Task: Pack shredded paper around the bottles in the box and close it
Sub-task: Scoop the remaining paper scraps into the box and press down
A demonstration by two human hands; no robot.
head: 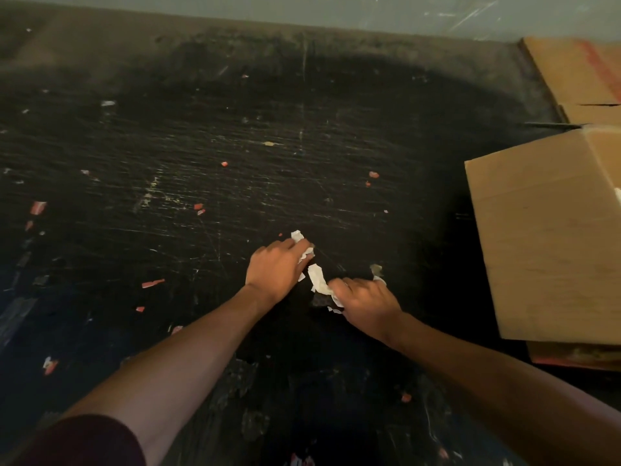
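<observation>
Head view: left hand (277, 265) and right hand (364, 299), palms down, grips pinching white shredded paper (317, 279) on black table (201, 163).

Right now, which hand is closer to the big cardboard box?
The right hand. It is gathering paper scraps on the table, just left of the cardboard box. The left hand is farther left, also on scraps.

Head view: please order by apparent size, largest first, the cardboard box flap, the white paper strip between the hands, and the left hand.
1. cardboard box flap
2. left hand
3. white paper strip

The flap's right side is cut off.
</observation>
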